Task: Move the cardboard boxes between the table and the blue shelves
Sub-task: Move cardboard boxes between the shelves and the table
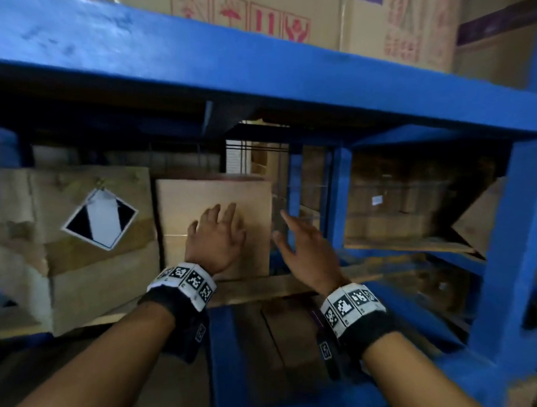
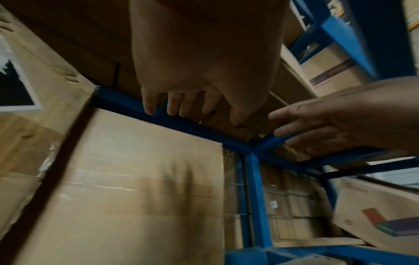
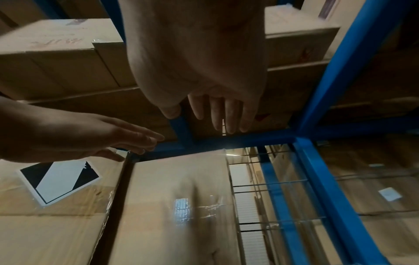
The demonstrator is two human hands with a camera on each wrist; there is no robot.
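Observation:
A plain cardboard box (image 1: pixel 199 200) stands on the middle level of the blue shelves (image 1: pixel 267 64). My left hand (image 1: pixel 217 228) is spread flat in front of its front face, fingers straight. Whether it touches the cardboard I cannot tell. My right hand (image 1: pixel 293 232) is open at the box's right edge, fingers straight, holding nothing. The left wrist view shows the left hand's fingers (image 2: pixel 174 104) above the box face (image 2: pixel 136 179) and the right hand (image 2: pixel 328 122) beside it. In the right wrist view the right hand's fingers (image 3: pixel 224 114) hang over the same box (image 3: pixel 176 197).
A larger box with a black-and-white diamond label (image 1: pixel 100 219) sits close on the left. Printed boxes (image 1: pixel 260 15) fill the shelf above. A blue upright (image 1: pixel 514 245) stands at the right, a tilted box (image 1: pixel 475 218) beside it. Wire mesh (image 1: pixel 311 186) lies behind. More boxes (image 1: pixel 273 342) sit below.

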